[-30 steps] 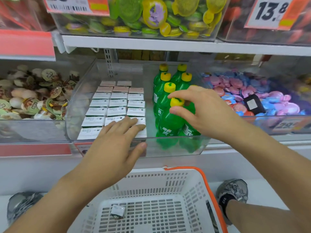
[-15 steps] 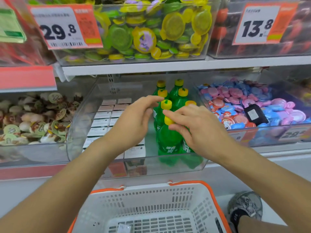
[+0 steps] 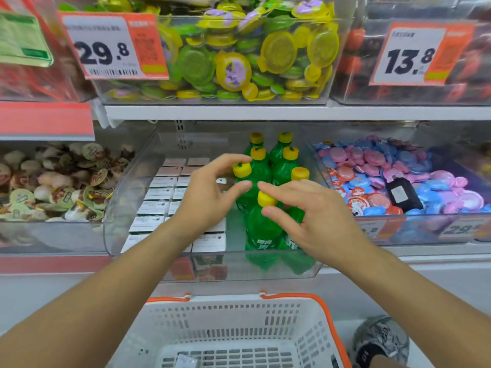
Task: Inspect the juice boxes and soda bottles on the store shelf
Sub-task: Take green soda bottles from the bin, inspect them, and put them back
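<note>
Several green soda bottles (image 3: 281, 166) with yellow caps stand in two rows in the right half of a clear bin (image 3: 212, 272). Rows of white-topped juice boxes (image 3: 159, 193) fill its left half. My left hand (image 3: 210, 200) curls its forefinger and thumb round the yellow cap of the second bottle (image 3: 241, 170) in the left row. My right hand (image 3: 316, 216) pinches the cap of the front bottle (image 3: 261, 232) between forefinger and thumb, and its palm hides the front bottle of the right row.
A white basket with an orange rim (image 3: 228, 325) sits below the shelf, and a shoe (image 3: 380, 338) shows to its right. Neighbouring bins hold brown jelly cups (image 3: 55, 179) and pink and blue cups (image 3: 393, 176). An upper shelf (image 3: 239, 111) carries more bins with price tags.
My left hand left the juice boxes and moved right to the second bottle's cap. My right hand stayed on the front bottle's cap. The view tilted upward.
</note>
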